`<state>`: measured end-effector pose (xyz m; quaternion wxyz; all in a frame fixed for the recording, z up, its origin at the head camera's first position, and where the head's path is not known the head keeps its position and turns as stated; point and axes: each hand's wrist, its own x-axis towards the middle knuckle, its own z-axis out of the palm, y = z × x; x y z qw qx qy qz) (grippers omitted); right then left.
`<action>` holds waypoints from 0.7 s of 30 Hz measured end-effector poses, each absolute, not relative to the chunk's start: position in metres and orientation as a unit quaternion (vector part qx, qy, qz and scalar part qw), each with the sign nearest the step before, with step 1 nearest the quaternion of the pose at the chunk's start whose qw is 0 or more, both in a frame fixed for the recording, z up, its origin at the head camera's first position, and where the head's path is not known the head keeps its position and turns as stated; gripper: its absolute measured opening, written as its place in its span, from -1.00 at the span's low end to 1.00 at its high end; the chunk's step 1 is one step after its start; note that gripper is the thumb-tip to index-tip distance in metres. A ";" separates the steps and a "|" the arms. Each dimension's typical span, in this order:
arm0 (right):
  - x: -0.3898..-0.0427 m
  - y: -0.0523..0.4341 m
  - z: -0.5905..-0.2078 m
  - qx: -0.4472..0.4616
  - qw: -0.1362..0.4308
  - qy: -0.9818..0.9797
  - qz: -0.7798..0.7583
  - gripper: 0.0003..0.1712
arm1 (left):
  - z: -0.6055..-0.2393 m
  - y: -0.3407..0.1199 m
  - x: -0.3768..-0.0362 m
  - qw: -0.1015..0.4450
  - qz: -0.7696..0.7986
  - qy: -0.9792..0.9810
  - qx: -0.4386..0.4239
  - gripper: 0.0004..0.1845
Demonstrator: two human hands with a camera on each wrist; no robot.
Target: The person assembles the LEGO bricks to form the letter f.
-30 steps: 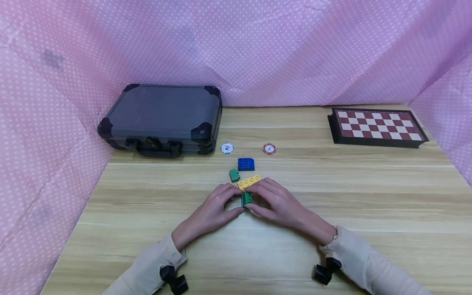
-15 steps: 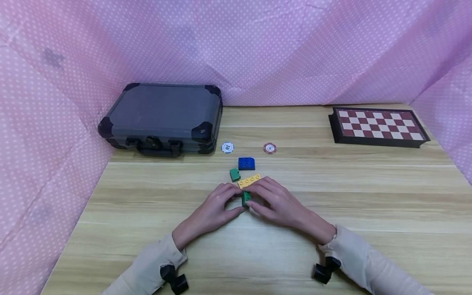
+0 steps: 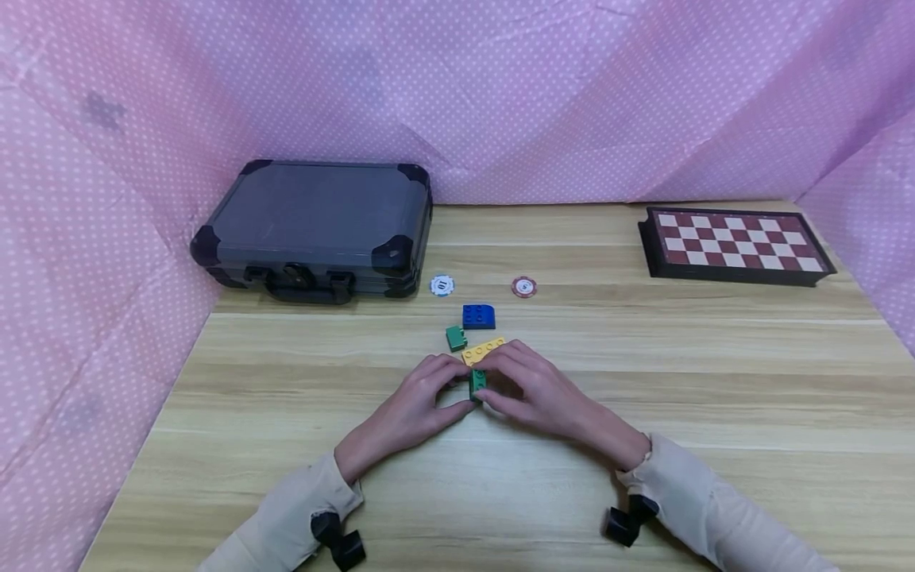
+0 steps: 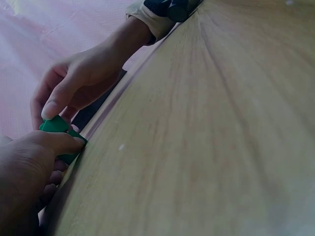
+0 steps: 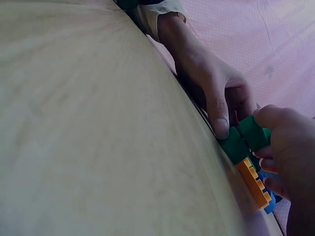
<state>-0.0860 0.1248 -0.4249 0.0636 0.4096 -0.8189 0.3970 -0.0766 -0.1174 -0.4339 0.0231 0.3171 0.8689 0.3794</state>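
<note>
Both hands meet over the table's middle at two green toy bricks, one above the other. In the right wrist view, the left hand (image 3: 415, 399) pinches the lower green brick (image 5: 234, 146), its thumb on the near side. The right hand (image 3: 536, 392) pinches the upper green brick (image 5: 252, 132), which sits tilted on the lower one with a gap line between them. Just beyond the fingertips lies a yellow brick (image 3: 483, 349), partly covered by the right hand. Another green brick (image 3: 455, 338) lies to its left, with a blue brick (image 3: 479, 317) behind.
A white-and-blue poker chip (image 3: 442, 285) and a red one (image 3: 524, 287) lie beyond the bricks. At the back left stands a grey case (image 3: 322, 206) with black corners. A checkered game board (image 3: 736, 241) lies at the back right. Pink dotted cloth (image 3: 529, 95) hangs behind the table.
Both hands stay in place at the green bricks. The right thumb has shifted slightly up along the upper brick, which looks a little turned. The other bricks and chips have not moved.
</note>
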 end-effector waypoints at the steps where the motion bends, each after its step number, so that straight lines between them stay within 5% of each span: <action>1: -0.086 0.125 -0.425 0.410 0.061 -0.819 0.396 -0.61 | -0.434 -0.117 -0.077 0.023 0.379 0.869 0.317 -0.57; 21: -0.095 0.123 -0.421 0.457 0.072 -0.814 0.352 -0.61 | -0.435 -0.117 -0.077 0.024 0.379 0.870 0.313 -0.59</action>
